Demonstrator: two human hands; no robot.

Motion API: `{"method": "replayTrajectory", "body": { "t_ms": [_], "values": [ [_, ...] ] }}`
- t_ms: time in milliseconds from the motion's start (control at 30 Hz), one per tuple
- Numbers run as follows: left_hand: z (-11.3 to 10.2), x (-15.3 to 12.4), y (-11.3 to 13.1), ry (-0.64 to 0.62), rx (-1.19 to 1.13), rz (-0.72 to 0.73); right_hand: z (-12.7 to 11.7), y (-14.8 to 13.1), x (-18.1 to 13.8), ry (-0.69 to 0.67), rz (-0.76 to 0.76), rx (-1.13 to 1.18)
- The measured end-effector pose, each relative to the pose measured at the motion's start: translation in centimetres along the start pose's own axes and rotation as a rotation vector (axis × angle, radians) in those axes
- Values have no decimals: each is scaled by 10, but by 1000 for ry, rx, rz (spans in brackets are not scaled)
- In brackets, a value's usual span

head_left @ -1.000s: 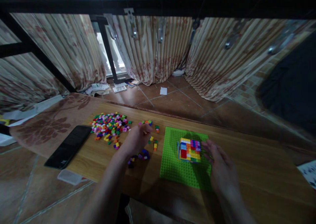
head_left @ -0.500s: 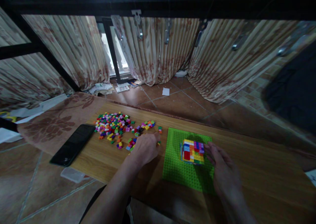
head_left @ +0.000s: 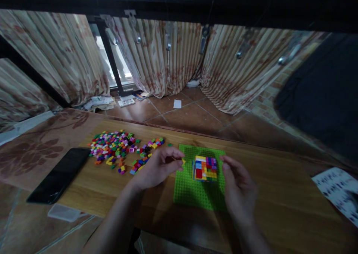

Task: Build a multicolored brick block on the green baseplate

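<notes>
A block built of many-coloured toy bricks (head_left: 206, 168) stands on a green studded baseplate (head_left: 184, 194). My left hand (head_left: 160, 166) is over the baseplate's left edge, its thumb and fingers closed on a small yellow toy brick (head_left: 183, 161). To the right of the block, my right hand (head_left: 239, 185) hovers with fingers half curled and the thumb a little apart from the index finger. Nothing shows between them, and the fingertips are close to the block without visibly touching it.
Loose toy bricks (head_left: 112, 146) lie heaped on the left of the wooden table (head_left: 279, 194), with smaller groups nearer my left hand. A black phone (head_left: 60, 175) rests at the left end. A printed sheet (head_left: 335, 190) is at the far right. Dark bars cross the top.
My left hand has gone from beside the loose bricks to the baseplate's edge, now with a yellow brick. My right hand stays by the block. The view has turned right.
</notes>
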State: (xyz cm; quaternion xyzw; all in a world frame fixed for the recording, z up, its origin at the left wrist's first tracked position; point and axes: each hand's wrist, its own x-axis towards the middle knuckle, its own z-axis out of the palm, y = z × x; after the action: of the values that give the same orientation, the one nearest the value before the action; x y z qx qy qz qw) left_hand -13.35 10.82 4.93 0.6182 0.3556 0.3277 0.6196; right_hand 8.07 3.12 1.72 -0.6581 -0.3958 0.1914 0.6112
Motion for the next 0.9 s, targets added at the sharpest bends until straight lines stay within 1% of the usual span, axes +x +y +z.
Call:
{"method": "replayTrajectory", "body": {
  "t_ms": [67,133,167,267,333,400,467,567,633,700,767,867,900],
  "values": [
    [8,1,-1,-32,-97,-67,-1,-5,-7,-78,-194,-31],
    [15,2,-1,-72,-137,-109,-4,-11,-13,-204,-373,-73],
    [18,3,-1,-99,-149,-119,-5,-14,-16,-279,-438,-97],
    [25,2,-2,-205,-198,-141,-7,-19,-21,-477,-568,-141],
    [26,1,-3,-287,-238,-151,-7,-20,-23,-538,-608,-142],
    [26,0,-5,-340,-265,-163,-7,-19,-23,-557,-607,-145],
    [26,-1,-6,-365,-261,-188,-8,-19,-22,-573,-594,-150],
    [27,-1,-6,-373,-226,-214,-9,-20,-21,-601,-573,-137],
    [28,-1,-5,-379,-215,-210,-12,-21,-19,-622,-553,-132],
    [29,0,-3,-365,-218,-196,-16,-20,-15,-612,-517,-147],
    [29,2,-4,-297,-199,-171,-22,-17,-9,-536,-451,-183],
    [29,6,-8,-123,-95,-137,-30,-7,3,-344,-304,-258],
    [29,8,-10,-66,-58,-136,-32,-4,6,-305,-262,-276]
  ]
}}
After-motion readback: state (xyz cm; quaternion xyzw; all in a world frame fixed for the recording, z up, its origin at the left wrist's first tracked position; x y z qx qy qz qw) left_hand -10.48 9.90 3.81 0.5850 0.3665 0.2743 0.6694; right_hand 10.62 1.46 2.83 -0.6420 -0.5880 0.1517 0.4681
